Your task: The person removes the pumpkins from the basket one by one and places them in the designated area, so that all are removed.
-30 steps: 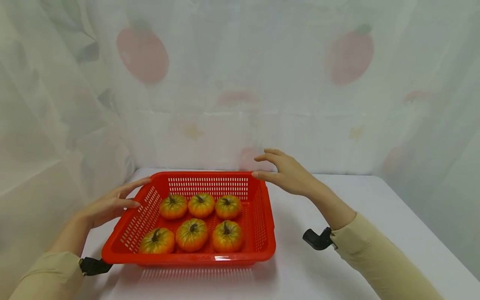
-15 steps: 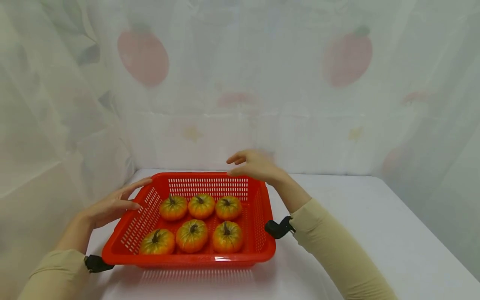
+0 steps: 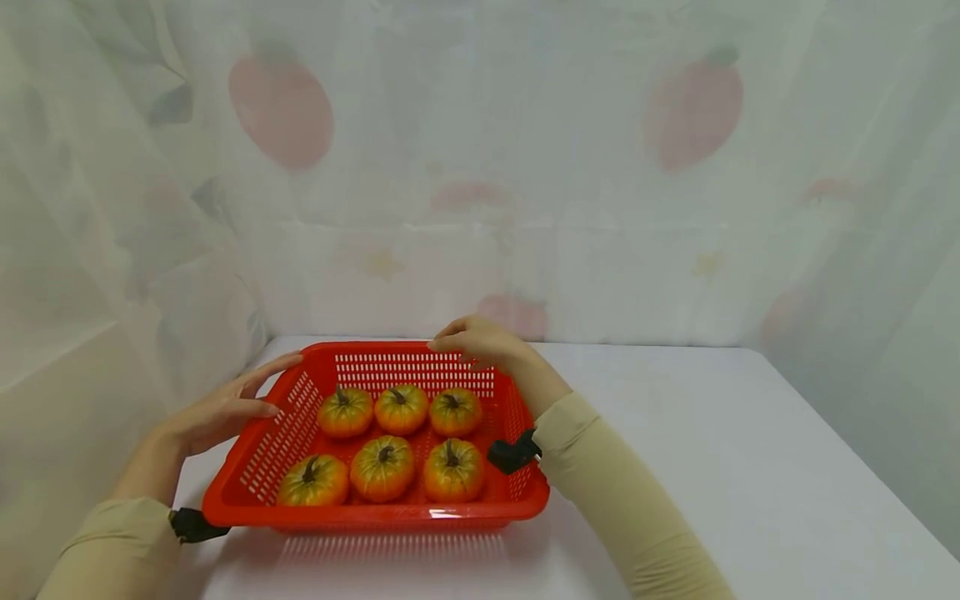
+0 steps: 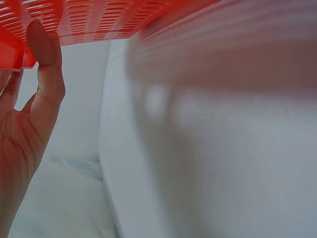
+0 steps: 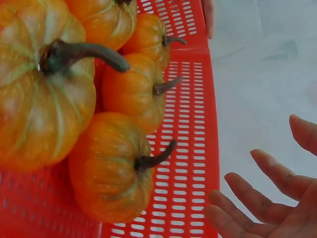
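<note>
the red basket is seen on the white table, six small pumpkins inside. its left wall is touched by the spread left hand; the right hand, fingers relaxed, is held over the far rim.

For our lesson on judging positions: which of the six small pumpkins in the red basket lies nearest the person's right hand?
The back-row pumpkin on the right: it sits just below the right hand at the basket's far rim; the others lie further left or nearer the front.

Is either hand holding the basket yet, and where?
No grip: left hand touches the basket's left rim with straight fingers; right hand hovers open at the far rim.
</note>
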